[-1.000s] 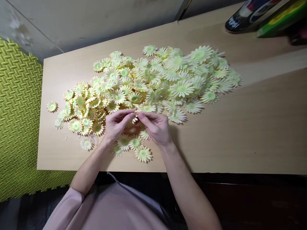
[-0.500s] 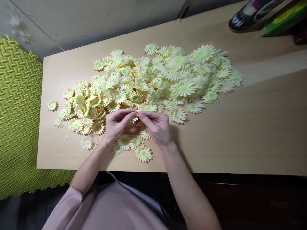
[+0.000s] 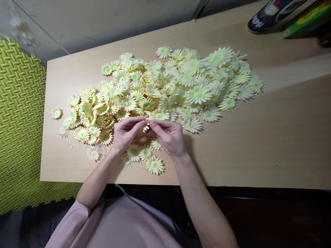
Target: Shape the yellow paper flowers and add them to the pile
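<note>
My left hand (image 3: pixel 126 133) and my right hand (image 3: pixel 169 137) meet fingertip to fingertip above the near side of a heap of artificial daisy heads (image 3: pixel 198 94). Each hand is closed in a pinch, thumb against forefinger. Whatever sits between the fingertips is too small and too covered to name. The daisy heads are pale yellow with greenish centres and some purple petal tips. Below and between my wrists lie several loose daisy heads (image 3: pixel 155 165), partly hidden by my right hand.
The heap spreads over a light wooden table (image 3: pixel 258 144). A dark Pepsi bottle (image 3: pixel 269 17) and a green package (image 3: pixel 305 22) lie at the far right. One daisy head (image 3: pixel 56 113) rests apart at the left. A yellow-green foam mat (image 3: pixel 20 120) borders the table's left side.
The view has shifted very slightly. Both hands keep the same pinch in the same place, and the daisy heads have not moved.
</note>
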The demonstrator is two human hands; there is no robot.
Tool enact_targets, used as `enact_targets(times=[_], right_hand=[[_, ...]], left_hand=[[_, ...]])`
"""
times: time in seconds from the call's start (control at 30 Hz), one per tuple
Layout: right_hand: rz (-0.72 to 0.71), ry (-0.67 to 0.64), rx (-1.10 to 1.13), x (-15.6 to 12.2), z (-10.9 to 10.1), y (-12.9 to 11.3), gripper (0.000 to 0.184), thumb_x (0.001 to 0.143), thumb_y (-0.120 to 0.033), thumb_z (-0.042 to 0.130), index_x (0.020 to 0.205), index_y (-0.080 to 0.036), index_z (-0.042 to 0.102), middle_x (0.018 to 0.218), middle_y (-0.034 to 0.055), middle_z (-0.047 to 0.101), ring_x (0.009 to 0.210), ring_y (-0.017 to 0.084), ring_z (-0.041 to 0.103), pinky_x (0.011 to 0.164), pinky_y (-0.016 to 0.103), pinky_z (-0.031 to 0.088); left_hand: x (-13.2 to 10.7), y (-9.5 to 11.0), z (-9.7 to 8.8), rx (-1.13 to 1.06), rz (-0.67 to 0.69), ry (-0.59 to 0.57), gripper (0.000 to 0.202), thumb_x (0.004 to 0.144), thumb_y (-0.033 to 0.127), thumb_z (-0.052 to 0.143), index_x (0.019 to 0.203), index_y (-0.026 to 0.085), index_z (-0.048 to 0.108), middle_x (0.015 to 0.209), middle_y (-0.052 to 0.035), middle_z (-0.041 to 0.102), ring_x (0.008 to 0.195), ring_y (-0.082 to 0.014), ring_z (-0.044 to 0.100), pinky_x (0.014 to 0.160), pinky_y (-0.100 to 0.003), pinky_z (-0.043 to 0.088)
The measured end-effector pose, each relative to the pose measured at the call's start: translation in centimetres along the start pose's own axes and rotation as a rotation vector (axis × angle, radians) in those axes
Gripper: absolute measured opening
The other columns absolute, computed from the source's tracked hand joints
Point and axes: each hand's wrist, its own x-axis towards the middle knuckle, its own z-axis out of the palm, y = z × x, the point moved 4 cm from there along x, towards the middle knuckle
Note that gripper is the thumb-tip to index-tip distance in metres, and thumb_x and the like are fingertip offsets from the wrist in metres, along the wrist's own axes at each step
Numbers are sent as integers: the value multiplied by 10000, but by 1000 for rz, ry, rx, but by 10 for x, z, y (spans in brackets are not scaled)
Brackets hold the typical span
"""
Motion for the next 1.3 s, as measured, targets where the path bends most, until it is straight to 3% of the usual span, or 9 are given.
enact_targets(times=[0.8, 0.97, 1.1, 1.2, 1.3], right_hand=[[33, 7, -22, 0, 1, 0, 186, 801, -408, 789, 895, -249, 809, 794, 9, 766, 664, 142, 679, 642, 280, 584], [60, -2, -14, 0, 1, 3, 204, 814, -417, 774, 890, -227, 776, 803, 8, 743, 686, 130, 666, 648, 253, 566], [31, 6, -61, -1, 3, -2, 234, 841, -447, 741, 893, -218, 754, 802, 15, 729, 699, 134, 659, 653, 251, 564], [-7, 5, -115, -3, 5, -8, 225, 844, -445, 736, 867, -222, 737, 795, 14, 718, 697, 134, 649, 646, 248, 559], [-17, -27, -152, -4, 8, -11, 239, 851, -457, 725, 877, -220, 720, 816, 23, 718, 710, 143, 651, 642, 255, 560]], left_hand=[[0, -1, 0, 59, 15, -27, 161, 829, 304, 781, 946, 196, 759, 1037, -64, 799, 935, -176, 773, 896, -335, 642], [0, -7, -3, 147, 109, -38, 189, 853, 337, 754, 915, 175, 678, 1001, -73, 794, 977, -193, 768, 764, -262, 619], [-1, -6, -4, 319, 179, -81, 185, 914, 354, 672, 940, 178, 722, 1016, -81, 795, 896, -173, 766, 724, -251, 592], [-2, -6, -3, 298, 133, -103, 230, 863, 387, 729, 940, 171, 734, 1102, -118, 781, 873, -181, 765, 726, -270, 597], [-3, -6, -3, 245, 86, -48, 251, 833, 409, 758, 905, 171, 736, 1093, -120, 784, 854, -179, 762, 736, -284, 596]])
